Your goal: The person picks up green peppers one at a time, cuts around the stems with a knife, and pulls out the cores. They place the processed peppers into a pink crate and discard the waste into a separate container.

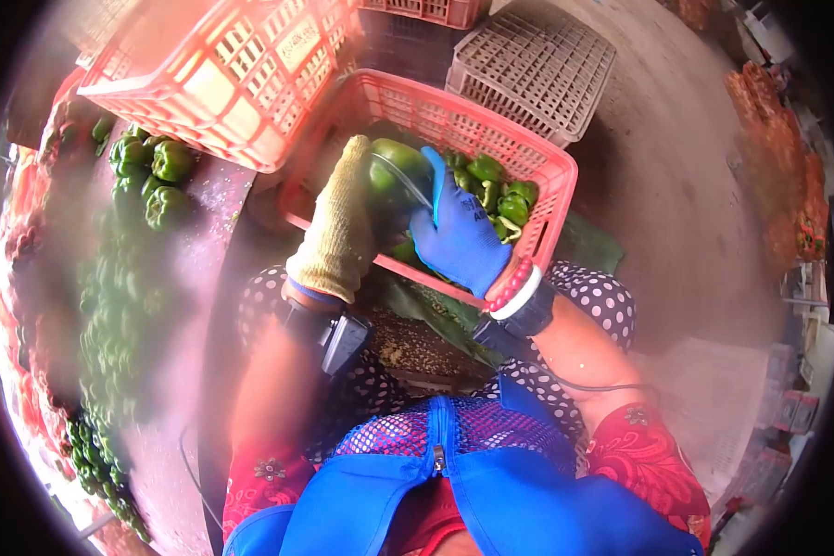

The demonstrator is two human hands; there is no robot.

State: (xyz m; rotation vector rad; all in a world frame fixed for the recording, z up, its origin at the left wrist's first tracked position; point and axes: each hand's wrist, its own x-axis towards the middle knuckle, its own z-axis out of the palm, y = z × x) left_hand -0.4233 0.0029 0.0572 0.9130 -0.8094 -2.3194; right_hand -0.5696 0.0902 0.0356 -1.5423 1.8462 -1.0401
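Note:
My left hand (338,218), in a cream knit glove, is closed around the side of a large green bell pepper (398,159). From the right, my right hand (463,222), in a blue coated glove, grips a thin, curved metal tool (403,178); its curve crosses the front of the pepper. Both hands are over a pink plastic crate (551,171). Inside it, to the right of my hands, lie several smaller green peppers (514,199). Dark blur covers the space between my palms.
Another pink crate (250,74) stands at the upper left, and an upturned grey crate (537,69) lies behind. On the left surface (218,199) sit whole green peppers (162,167), with a long pile of peppers (102,473) further down. Stacked goods (788,148) line the far right.

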